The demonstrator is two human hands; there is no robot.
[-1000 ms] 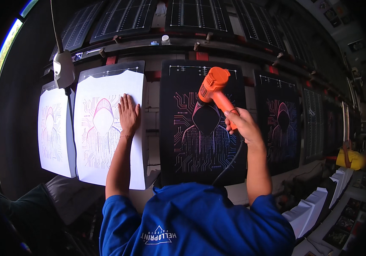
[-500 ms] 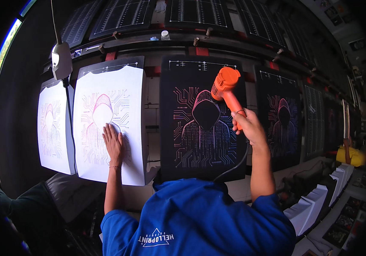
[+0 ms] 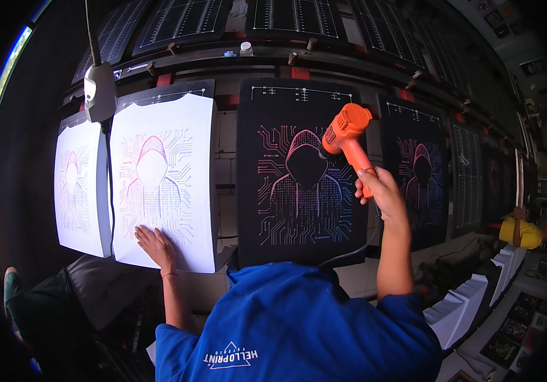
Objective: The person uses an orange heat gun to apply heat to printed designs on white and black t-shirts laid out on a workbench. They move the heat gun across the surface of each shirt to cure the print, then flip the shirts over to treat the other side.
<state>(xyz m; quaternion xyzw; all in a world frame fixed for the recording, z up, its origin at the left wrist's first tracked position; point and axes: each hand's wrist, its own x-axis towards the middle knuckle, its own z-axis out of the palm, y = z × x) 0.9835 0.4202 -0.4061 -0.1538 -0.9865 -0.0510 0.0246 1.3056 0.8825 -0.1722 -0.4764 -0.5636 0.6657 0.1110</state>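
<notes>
My right hand point(image 3: 383, 191) grips the handle of an orange heat gun point(image 3: 345, 135). The gun's nozzle points left and down at a black shirt point(image 3: 308, 219) with a pink-to-blue print of a hooded figure and circuit lines. My left hand point(image 3: 153, 245) rests flat, fingers stretched out, on the lower part of a white shirt point(image 3: 190, 251) that bears the same design. Both shirts lie spread on flat boards. From the heat gun a dark cord point(image 3: 350, 254) runs down past the black shirt's lower edge.
Another white shirt point(image 3: 81, 219) lies at the far left, another printed black one point(image 3: 422, 197) on the right. A grey-white device point(image 3: 99, 95) hangs on a cable at upper left. A small white bottle point(image 3: 246, 49) stands on the rail. A person in yellow point(image 3: 528, 232) is far right.
My left hand has slid down and slightly left over the white shirt to below its print's middle. My right hand and the heat gun have shifted a little to the right.
</notes>
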